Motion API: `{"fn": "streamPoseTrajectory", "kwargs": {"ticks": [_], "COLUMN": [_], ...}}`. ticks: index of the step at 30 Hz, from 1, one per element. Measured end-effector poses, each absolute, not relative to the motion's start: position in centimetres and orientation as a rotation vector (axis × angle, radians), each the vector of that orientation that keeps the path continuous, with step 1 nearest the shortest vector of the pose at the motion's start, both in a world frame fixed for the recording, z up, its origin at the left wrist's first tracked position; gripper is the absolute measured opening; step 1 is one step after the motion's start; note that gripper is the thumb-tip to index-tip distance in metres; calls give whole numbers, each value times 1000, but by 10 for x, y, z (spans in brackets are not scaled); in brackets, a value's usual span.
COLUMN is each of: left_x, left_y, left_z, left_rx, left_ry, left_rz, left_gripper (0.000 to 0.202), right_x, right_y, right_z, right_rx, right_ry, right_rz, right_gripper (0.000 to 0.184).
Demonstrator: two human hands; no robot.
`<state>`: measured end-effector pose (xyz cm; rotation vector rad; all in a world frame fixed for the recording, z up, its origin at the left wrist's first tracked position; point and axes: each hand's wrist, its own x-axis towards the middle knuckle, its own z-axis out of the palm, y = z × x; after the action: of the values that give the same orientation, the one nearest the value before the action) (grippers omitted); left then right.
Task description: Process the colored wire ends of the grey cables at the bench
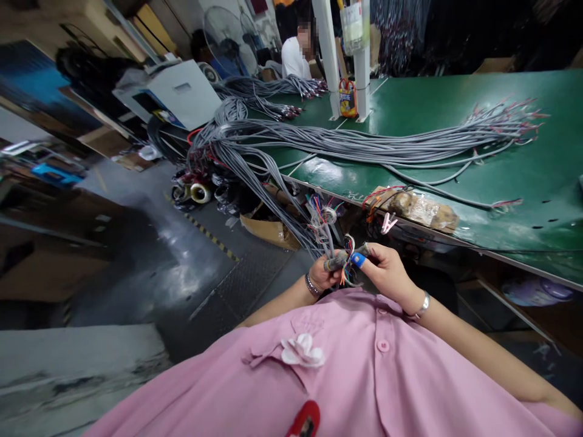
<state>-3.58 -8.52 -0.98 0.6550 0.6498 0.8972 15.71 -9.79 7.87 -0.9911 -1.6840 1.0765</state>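
My left hand (324, 273) is closed round the end of a grey cable (336, 261) whose coloured wires (348, 270) fan out from it. My right hand (387, 270), with a blue guard on one fingertip, pinches those coloured wire ends just to the right. Both hands are held close together above my lap, in front of my pink shirt. Several more grey cables (273, 182) hang from the green table's edge down toward my hands.
A green table (501, 170) stretches to the right, bearing a long bundle of grey cables (387, 142) and a taped packet (419, 209). A white post (328, 54) stands on it. Another person (294, 51) sits at the far end. Tape rolls (194, 193) lie on the floor.
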Motion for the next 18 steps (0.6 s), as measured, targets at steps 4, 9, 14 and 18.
{"fn": "streamPoseTrajectory", "kwargs": {"ticks": [4,9,14,18], "left_x": [-39,-44,-44,-42], "left_y": [-84,-78,-76,-77], "left_z": [-5,-3,-10,-15], "left_rx": [665,619,557,534], "left_ry": [567,496,476,499], "left_rz": [849,896,926,873], "left_gripper": [47,49,40,36], "right_x": [165,176,162,147], "right_y": [-86,-96,-107,-100], "right_z": [66,57,71,77], "right_rx": [-1128,-1010,-746,-708], "right_ry": [-1434,-1408,-1551,-1684], "right_rz": [1000,1070,1255,1164], "right_gripper": [31,22,27,32]}}
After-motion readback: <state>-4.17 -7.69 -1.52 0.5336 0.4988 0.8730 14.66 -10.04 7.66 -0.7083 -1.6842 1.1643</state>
